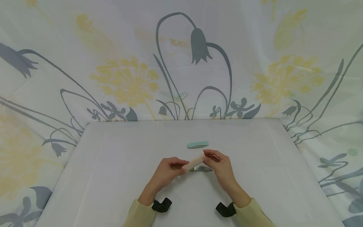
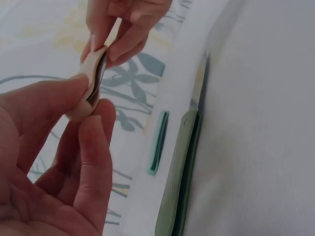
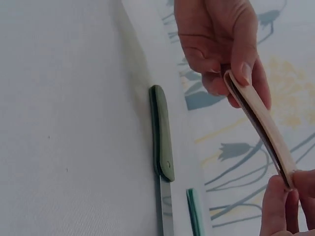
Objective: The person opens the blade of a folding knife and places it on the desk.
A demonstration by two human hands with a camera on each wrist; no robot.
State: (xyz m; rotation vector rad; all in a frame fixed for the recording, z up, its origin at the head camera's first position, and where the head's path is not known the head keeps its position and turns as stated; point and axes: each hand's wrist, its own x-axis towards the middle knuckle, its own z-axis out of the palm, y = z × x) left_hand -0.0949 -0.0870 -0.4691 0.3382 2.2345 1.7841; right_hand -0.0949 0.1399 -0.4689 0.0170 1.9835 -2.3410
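A cream-handled folding knife point(image 1: 194, 162) is held up between both hands, a dark slot with a metal edge along its side. My left hand point(image 1: 168, 171) pinches one end between thumb and fingers. At the other end, my right hand point(image 1: 222, 167) grips with thumb and fingertips. Below them on the table lies an olive green folding knife point(image 2: 179, 172), its blade point(image 1: 202, 168) swung out; the left hand hides its handle in the head view. Farther back is a mint green folding knife point(image 1: 197, 144), its blade folded in.
The table point(image 1: 119, 142) has a white cover. Behind it and at both sides hangs a white cloth point(image 1: 241, 25) printed with grey and yellow flowers. Black wrist mounts point(image 1: 162, 205) sit at the cuffs of the pale yellow sleeves point(image 1: 139, 214).
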